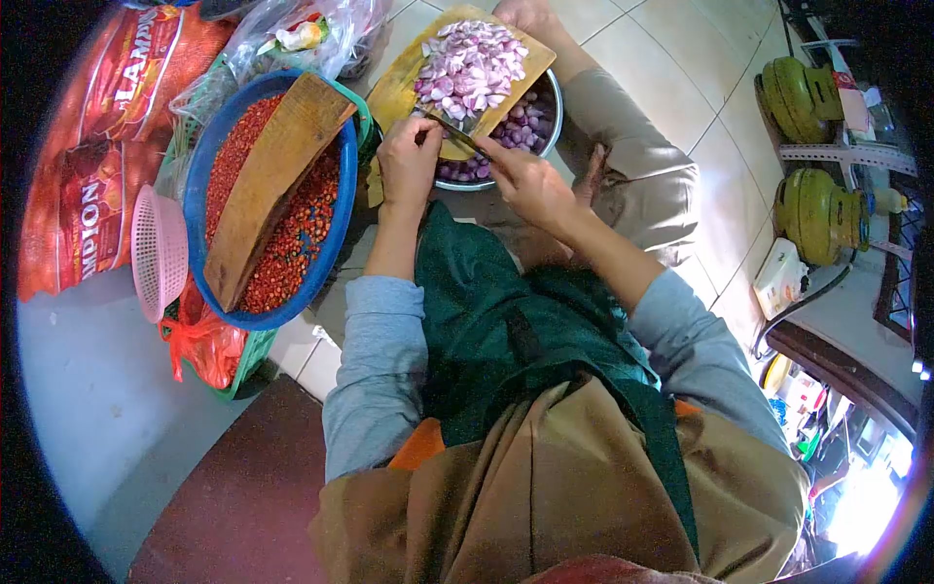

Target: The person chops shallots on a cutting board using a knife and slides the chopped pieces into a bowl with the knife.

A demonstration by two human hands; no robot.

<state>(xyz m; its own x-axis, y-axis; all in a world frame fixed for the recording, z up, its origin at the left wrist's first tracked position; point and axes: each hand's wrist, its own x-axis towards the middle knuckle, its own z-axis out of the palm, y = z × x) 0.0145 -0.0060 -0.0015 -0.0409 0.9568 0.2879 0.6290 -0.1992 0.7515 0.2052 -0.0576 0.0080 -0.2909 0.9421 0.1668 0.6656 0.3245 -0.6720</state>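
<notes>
A wooden cutting board (394,83) lies across a metal bowl (557,122) and carries a heap of sliced shallots (472,66). More shallots (522,125), apparently whole, show in the bowl below it. My right hand (530,185) is wrapped round the handle of a knife (449,128), whose blade points up and left at the board's near edge. Just left of the blade, my left hand (409,161) is closed, thumb and fingers pinched together; whatever is between them is too small to name.
A blue basin (197,209) of chopped red chillies (292,234) stands on the left with a wooden plank (272,190) across it. Beside it are a pink basket (159,253) and red mesh sacks (97,185). Green gas cylinders (812,216) stand at the right.
</notes>
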